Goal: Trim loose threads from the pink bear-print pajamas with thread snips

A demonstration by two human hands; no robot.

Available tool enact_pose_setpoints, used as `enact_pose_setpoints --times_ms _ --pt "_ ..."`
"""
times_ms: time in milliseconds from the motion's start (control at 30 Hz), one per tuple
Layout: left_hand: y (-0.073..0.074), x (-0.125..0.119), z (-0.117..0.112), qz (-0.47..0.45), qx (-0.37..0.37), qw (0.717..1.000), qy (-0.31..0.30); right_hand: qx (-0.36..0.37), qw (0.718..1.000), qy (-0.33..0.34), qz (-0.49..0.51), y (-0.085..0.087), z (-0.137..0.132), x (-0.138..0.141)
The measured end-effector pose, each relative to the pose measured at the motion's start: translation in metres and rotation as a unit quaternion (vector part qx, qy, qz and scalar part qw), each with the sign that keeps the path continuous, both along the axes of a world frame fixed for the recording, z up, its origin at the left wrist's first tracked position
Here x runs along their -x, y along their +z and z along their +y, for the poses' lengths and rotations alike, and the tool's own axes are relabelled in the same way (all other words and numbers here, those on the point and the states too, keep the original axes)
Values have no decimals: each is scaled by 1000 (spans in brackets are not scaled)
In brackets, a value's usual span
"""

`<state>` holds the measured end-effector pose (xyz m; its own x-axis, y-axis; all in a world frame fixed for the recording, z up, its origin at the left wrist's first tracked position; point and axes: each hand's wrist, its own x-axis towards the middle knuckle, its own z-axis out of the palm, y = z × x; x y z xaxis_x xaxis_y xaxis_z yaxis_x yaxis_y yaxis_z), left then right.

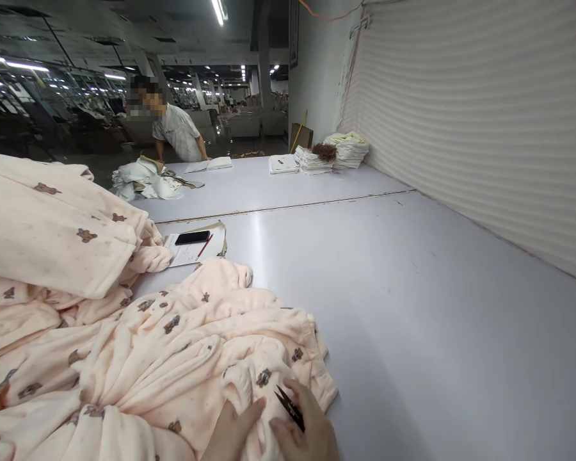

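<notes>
In a strip-lit factory hall [221, 136], a pale-pink fleece garment [173, 365] lies rumpled toward the smooth, pale table's [413, 307] near edge; the left hand [234, 428] pinches it, the right hand [315, 428] grips black thread snips [291, 409].

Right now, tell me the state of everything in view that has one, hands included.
Left hand: thumb against fabric, fingers hidden
Right hand: holding snips
Snips: blade tips slightly apart
Pink fabric: crumpled, heaped
Phone: lying on papers, upper face dark
Red pen: lying beside phone
White cloth heap: jumbled
White stack: piled in layers
Ceiling light: lit
</notes>
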<state>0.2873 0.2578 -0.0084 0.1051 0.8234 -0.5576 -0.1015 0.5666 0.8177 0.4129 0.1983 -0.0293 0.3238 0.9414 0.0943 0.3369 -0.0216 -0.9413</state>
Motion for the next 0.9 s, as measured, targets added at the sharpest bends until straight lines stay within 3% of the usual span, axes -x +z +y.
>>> enact_pose_setpoints --times_ms 100,200,267,333,400,467,533,600,667,733,900 --pt "-14 28 9 211 -114 970 -37 17 999 3 35 -6 16 -7" --pt "-20 56 19 402 -244 881 -43 55 993 -79 61 -17 40 -44" --pt "-19 55 20 465 -341 817 -34 77 985 -129 88 -25 57 -74" --pt "-17 32 14 447 -417 791 -20 95 977 -131 137 -32 72 -95" --pt "-11 -6 7 358 -426 830 -27 106 970 -109 191 -34 80 -101" --pt "-3 -48 7 230 -395 878 -145 111 962 -84 236 -31 82 -97" --pt "5 -81 13 203 -376 867 -257 109 955 -69 268 -23 80 -88" --pt "10 -98 23 257 -371 848 -276 99 950 -64 289 -13 76 -80" --pt "10 -101 31 309 -362 844 -248 87 949 -62 295 -3 74 -76" --pt "4 -94 35 308 -338 860 -227 81 953 -56 288 5 73 -75" --pt "-1 -75 40 174 -198 950 -169 68 972 -20 224 21 74 -75"
